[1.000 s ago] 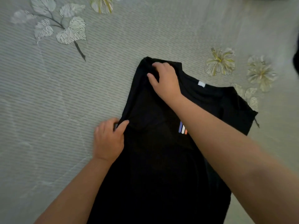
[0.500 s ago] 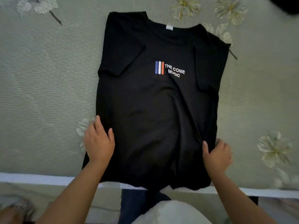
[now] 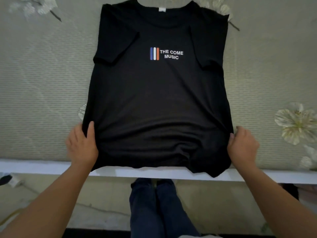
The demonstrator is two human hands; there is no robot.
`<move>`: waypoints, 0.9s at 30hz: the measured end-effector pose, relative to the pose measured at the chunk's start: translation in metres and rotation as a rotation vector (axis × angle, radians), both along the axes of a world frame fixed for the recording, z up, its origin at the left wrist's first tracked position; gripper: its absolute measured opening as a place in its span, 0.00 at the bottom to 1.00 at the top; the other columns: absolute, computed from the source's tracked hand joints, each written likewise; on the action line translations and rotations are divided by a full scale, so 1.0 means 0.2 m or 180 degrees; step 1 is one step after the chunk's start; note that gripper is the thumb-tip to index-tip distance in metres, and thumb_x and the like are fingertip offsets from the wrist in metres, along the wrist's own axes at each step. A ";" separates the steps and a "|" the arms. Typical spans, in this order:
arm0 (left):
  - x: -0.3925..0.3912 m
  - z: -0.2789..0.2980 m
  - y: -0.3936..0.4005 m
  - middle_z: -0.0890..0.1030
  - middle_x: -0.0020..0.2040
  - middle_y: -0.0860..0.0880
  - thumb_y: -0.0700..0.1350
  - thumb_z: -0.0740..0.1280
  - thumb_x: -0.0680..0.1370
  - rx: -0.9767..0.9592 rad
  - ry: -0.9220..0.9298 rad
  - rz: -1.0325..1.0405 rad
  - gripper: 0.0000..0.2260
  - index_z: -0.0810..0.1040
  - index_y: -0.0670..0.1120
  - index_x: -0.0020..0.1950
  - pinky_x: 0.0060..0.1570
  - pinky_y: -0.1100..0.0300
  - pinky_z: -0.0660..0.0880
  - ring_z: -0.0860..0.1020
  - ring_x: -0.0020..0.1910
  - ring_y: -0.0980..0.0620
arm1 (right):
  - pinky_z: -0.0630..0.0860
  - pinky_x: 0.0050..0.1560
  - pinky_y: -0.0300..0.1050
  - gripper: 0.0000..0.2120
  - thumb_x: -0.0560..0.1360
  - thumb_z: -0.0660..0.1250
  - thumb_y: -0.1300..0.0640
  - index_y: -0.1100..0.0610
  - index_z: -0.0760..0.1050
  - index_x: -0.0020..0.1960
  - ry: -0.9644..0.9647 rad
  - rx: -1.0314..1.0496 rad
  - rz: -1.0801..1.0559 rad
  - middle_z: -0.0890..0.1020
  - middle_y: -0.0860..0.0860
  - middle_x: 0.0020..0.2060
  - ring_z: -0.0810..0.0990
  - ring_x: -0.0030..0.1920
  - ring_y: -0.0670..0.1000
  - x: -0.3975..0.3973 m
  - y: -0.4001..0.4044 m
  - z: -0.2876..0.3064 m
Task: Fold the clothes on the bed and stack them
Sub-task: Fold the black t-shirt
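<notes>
T-shirt nearer, both hems now gripped

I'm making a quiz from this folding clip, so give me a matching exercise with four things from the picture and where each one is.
Things:
1. left hand
2. right hand
3. printed logo
4. white neck label

Places:
A. on the chest of the black T-shirt
B. inside the collar
C. gripping the shirt's right side near the hem
D. gripping the shirt's left side near the hem

Pairs: 1-D, 2-C, 3-A, 4-B
</notes>
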State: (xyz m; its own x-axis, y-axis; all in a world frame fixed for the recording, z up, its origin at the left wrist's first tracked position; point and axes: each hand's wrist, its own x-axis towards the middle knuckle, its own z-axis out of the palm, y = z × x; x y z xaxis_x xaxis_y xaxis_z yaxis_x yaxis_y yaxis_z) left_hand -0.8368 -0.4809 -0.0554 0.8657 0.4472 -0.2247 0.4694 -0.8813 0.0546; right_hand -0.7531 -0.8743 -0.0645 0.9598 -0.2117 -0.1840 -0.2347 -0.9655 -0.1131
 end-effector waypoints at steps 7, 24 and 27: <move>-0.24 -0.09 -0.27 0.78 0.55 0.33 0.56 0.49 0.80 -0.0090 -0.0464 -0.2239 0.26 0.73 0.35 0.58 0.62 0.44 0.65 0.70 0.60 0.36 | 0.50 0.68 0.59 0.30 0.74 0.56 0.37 0.61 0.64 0.63 -0.0895 -0.0151 0.2525 0.66 0.62 0.68 0.53 0.73 0.54 -0.41 0.13 -0.06; -0.27 -0.12 -0.17 0.79 0.54 0.33 0.22 0.63 0.59 0.0300 -0.0341 -0.2566 0.27 0.73 0.33 0.58 0.50 0.41 0.74 0.78 0.51 0.34 | 0.36 0.70 0.56 0.27 0.66 0.47 0.68 0.62 0.61 0.64 -0.0724 -0.0766 0.3227 0.35 0.51 0.74 0.36 0.74 0.49 -0.39 -0.34 -0.07; -0.33 -0.11 -0.15 0.79 0.55 0.34 0.23 0.60 0.61 0.0370 -0.0421 -0.2495 0.27 0.68 0.36 0.60 0.58 0.47 0.62 0.78 0.52 0.35 | 0.37 0.70 0.57 0.27 0.66 0.46 0.67 0.62 0.60 0.65 -0.0689 -0.0902 0.3318 0.34 0.52 0.74 0.35 0.74 0.50 -0.38 -0.34 -0.06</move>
